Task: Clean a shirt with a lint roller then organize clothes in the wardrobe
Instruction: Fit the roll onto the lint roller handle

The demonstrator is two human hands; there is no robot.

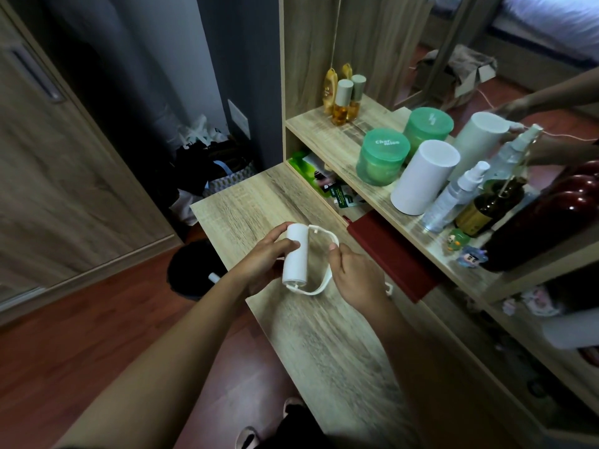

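Observation:
A white lint roller (295, 254) with a curved white handle is held just above the wooden desk top (324, 345). My left hand (265, 257) grips the white roll from the left side. My right hand (356, 273) pinches the handle loop on the right. No shirt is in view. The wardrobe door (64, 176) stands at the left, closed.
The shelf (327, 131) above the desk holds a white cylinder (424, 176), green jars (382, 157), spray bottles (453, 196) and amber bottles (342, 102). A mirror stands behind them. A dark red book (392, 254) lies under the shelf. A black bin (191, 270) and bags (207, 170) sit on the floor.

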